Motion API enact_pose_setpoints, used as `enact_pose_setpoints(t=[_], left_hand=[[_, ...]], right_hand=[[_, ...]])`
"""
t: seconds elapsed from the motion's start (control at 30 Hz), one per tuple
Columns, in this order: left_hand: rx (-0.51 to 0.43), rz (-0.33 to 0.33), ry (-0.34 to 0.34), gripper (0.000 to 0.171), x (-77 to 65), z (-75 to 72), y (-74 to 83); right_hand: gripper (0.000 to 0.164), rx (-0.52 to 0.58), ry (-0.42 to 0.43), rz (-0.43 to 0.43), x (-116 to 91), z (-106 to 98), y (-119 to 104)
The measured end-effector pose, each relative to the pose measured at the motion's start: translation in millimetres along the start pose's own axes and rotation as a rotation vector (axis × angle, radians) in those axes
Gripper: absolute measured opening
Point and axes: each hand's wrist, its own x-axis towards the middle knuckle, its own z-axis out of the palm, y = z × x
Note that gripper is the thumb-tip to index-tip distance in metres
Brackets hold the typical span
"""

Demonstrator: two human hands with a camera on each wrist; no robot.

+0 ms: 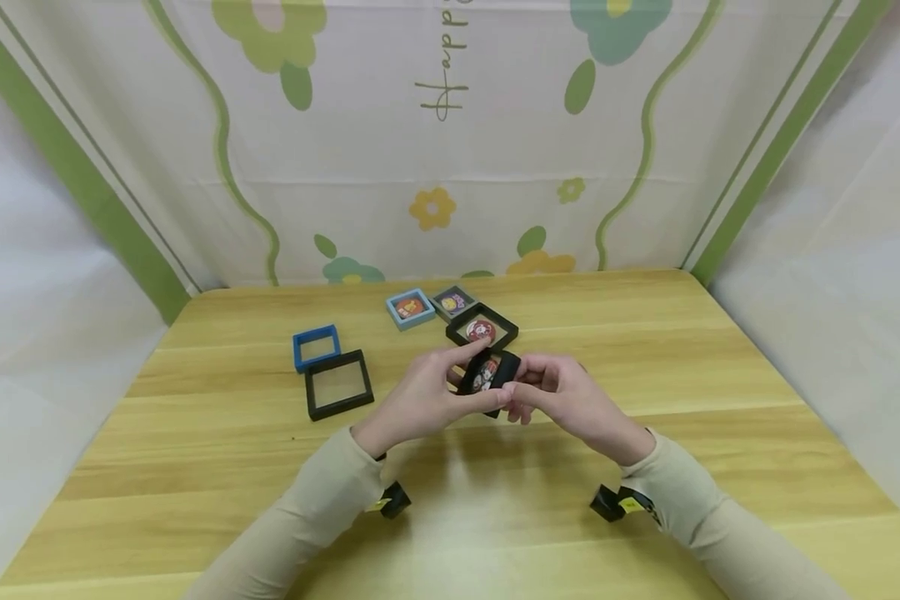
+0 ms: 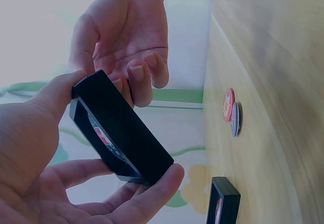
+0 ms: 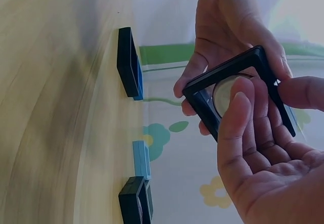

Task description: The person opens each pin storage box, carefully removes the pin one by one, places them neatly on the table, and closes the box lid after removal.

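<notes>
My left hand point(image 1: 431, 392) grips a square black display frame point(image 1: 507, 372), held tilted above the table, between thumb and fingers. A round badge with a cartoon picture point(image 1: 484, 377) shows inside its window. My right hand point(image 1: 570, 400) pinches the frame's right side, its thumb at the edge. From behind, in the right wrist view, the right fingers point(image 3: 243, 102) lie against the pale back of the badge. Just beyond the hands, another black frame point(image 1: 459, 333) with a red badge point(image 1: 482, 331) lies on the table.
At the back lie a light blue frame point(image 1: 401, 322) and a grey frame point(image 1: 465, 293), each with a badge. A blue frame point(image 1: 297, 353) and a larger black frame point(image 1: 341, 407) with clear windows touch at left. The left wrist view shows a red badge point(image 2: 229, 104) overlapping a darker one point(image 2: 236, 120).
</notes>
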Motion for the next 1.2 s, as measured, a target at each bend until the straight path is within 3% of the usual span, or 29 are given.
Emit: enact_pose_setpoints(t=[0.53, 1.2], left_hand=[[-0.072, -0.068, -0.004, 0.078, -2.3, 5.7, 3.2], [-0.113, -0.084, -0.021, 0.078, -4.1, 3.8, 7.4]], right_hand=[[0.017, 0.076, 0.019, -0.087, -1, 3, 6], [0.017, 0.178, 0.046, -0.138, -2, 13, 6]])
